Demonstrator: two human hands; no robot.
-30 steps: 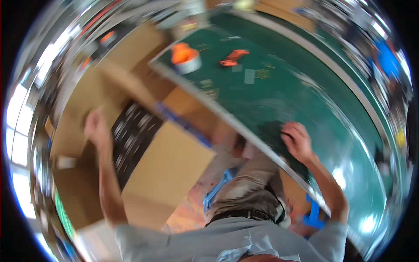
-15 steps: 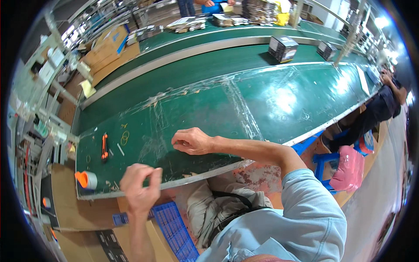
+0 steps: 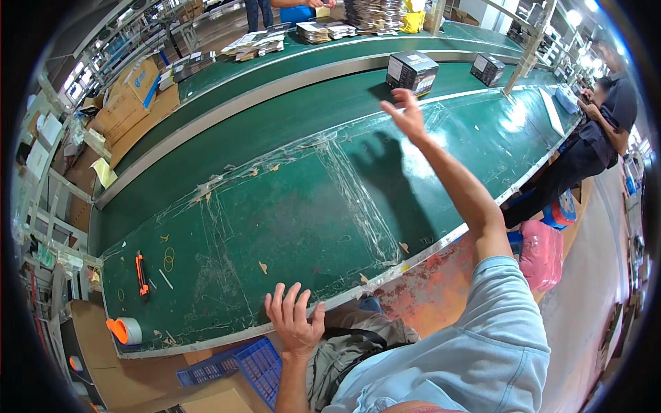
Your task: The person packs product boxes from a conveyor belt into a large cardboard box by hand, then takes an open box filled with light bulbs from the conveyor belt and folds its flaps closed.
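My right hand reaches out over the far part of the green table, fingers spread and holding nothing. Just beyond its fingertips sits a dark printed box on the green conveyor belt; a small gap seems to lie between them. My left hand is at the table's near edge, with fingers apart and nothing in them. A second dark box stands farther right on the belt.
On the green table lie an orange-and-black utility knife, rubber bands and a tape roll. A blue crate is below the near edge. A co-worker stands at the right; flattened cartons are stacked across the belt.
My right hand has swung from mid-table out toward the nearer dark box, its fingers opening. My left hand has moved right along the near edge and opened. The view has shifted.
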